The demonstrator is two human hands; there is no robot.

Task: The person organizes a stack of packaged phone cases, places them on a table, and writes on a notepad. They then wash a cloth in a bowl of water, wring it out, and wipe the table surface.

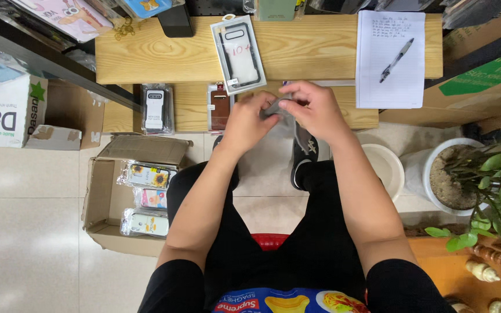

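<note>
My left hand (pixel 246 120) and my right hand (pixel 313 109) meet in front of a low wooden bench (pixel 181 55). Together they pinch a small grey phone case in a clear plastic sleeve (pixel 275 109), which hangs down between them and is partly hidden by my fingers. On the bench just beyond my hands lies a packaged clear phone case (pixel 238 53). A brown packaged case (pixel 220 107) rests next to my left hand.
An open cardboard box (pixel 101 197) with several packaged phone cases sits on the floor at my left. A white packaged case (pixel 156 109), a lined paper sheet (pixel 391 64) with a pen (pixel 396 59), a potted plant (pixel 465 174) and a white bowl (pixel 385 168) surround me.
</note>
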